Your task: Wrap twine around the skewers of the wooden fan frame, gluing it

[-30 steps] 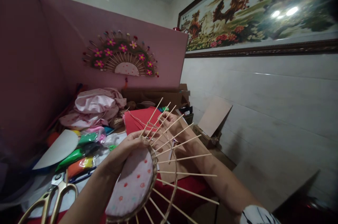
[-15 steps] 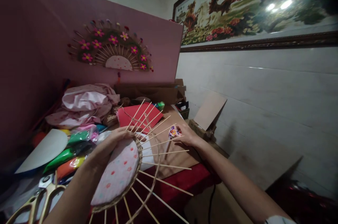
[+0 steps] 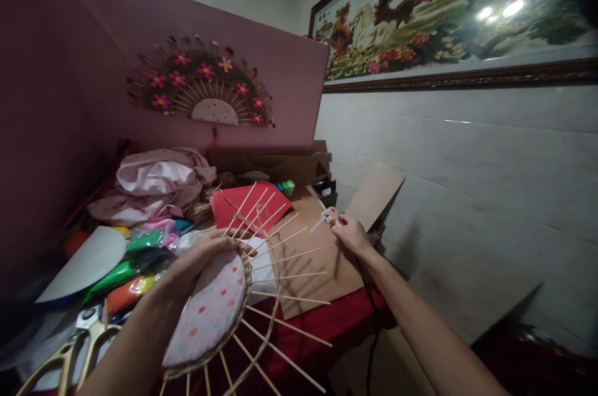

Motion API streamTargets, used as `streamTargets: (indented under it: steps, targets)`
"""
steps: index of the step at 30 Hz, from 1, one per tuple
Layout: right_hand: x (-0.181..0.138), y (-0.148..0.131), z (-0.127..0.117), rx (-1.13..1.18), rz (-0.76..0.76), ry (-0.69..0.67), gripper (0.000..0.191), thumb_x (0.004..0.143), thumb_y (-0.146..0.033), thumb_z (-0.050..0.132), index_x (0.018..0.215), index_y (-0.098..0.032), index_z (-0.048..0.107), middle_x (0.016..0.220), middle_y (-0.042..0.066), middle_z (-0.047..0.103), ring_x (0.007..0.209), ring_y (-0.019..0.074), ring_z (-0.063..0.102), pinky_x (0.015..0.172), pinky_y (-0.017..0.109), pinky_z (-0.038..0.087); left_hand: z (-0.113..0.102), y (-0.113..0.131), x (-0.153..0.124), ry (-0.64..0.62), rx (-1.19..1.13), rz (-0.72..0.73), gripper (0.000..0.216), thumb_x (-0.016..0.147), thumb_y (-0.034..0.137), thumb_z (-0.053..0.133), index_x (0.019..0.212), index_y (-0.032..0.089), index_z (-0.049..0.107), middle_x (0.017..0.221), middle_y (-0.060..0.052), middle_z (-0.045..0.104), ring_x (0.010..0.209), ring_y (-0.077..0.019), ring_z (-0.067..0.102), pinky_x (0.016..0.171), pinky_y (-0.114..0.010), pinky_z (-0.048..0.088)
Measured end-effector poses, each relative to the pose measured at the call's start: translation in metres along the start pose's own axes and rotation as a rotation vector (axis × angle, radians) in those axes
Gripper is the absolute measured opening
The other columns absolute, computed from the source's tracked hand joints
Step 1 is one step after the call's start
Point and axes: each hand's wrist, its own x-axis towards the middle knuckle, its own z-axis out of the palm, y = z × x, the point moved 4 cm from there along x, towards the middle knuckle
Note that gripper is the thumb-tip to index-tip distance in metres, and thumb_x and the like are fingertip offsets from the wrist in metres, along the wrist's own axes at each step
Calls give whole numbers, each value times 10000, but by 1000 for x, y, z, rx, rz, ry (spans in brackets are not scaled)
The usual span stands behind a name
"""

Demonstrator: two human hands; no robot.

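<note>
My left hand (image 3: 199,264) grips the top edge of a half-made fan (image 3: 212,312): a pink spotted fabric disc bound with woven rim, with several thin wooden skewers (image 3: 280,259) radiating from it. My right hand (image 3: 351,234) is lifted to the right of the skewers, fingers pinched on a small multicoloured flower piece (image 3: 329,217). Below both hands lies a brown cardboard sheet (image 3: 317,265) on a red table (image 3: 336,327).
Gold scissors (image 3: 70,352) lie at the lower left beside coloured clay packets (image 3: 126,271) and a white half-disc (image 3: 79,265). Pink cloth (image 3: 159,181), red paper (image 3: 250,203) and cardboard boxes (image 3: 280,162) lie behind. A finished flower fan (image 3: 205,94) hangs on the pink board.
My right hand came out from behind the skewers, picked up the small flower piece from the cardboard and lifted it up to the right. My left hand keeps holding the fan.
</note>
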Motion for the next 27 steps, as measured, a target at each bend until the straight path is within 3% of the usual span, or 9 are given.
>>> streamTargets:
  steps: [2,5,7,9,12,14,19,27]
  targets:
    - [-4,-2,-15,84,63,65,234,683,-309,526,820,-128,582,587,13,533,445,114,466,386,220,316,-1,-2,-1,6,-15,7,211,663,168,611,863,103,615,759,-109,701,535,-168,628,461,-234,470]
    - [-24,-26,-34,266,99,62,299,723,-394,529,849,-128,579,633,17,544,405,74,421,330,193,273,-2,-6,-1,7,-7,9,239,674,176,610,902,103,604,785,-121,701,618,-193,650,535,-260,489]
    - [-44,-53,-36,612,133,-72,345,677,-367,637,924,-130,596,741,44,601,410,51,423,314,171,278,-2,-10,-1,-1,-22,-9,256,672,188,616,916,114,600,781,-114,702,641,-195,653,558,-263,487]
    - [-67,-85,-30,734,108,-270,374,730,-369,622,1028,-151,568,779,53,632,421,55,462,316,156,309,-1,-14,1,-12,-40,-36,271,657,197,626,917,121,601,778,-109,704,621,-184,647,558,-259,482]
    - [-94,-120,-8,695,116,-566,349,802,-428,533,1005,-146,563,620,5,593,315,40,381,278,163,282,0,-19,4,-33,-28,-57,289,643,206,627,917,117,601,798,-122,708,588,-174,637,547,-258,472]
    - [-102,-128,10,594,167,-658,309,785,-433,566,881,-140,575,571,-25,543,309,29,357,274,157,273,0,-21,5,-47,2,-57,297,653,208,613,935,114,596,818,-130,708,602,-183,639,552,-268,469]
    - [-96,-126,45,367,114,-725,406,786,-483,551,567,-156,451,447,-64,396,316,22,331,278,144,248,1,-23,3,-68,39,-13,255,695,184,566,940,124,605,828,-113,708,638,-167,636,567,-247,456]
    - [-92,-130,50,156,27,-719,430,817,-519,470,573,-168,433,462,-56,402,312,32,352,267,148,263,-3,-24,5,-53,-15,-14,248,682,174,577,921,129,627,773,-102,703,639,-170,634,570,-249,456]
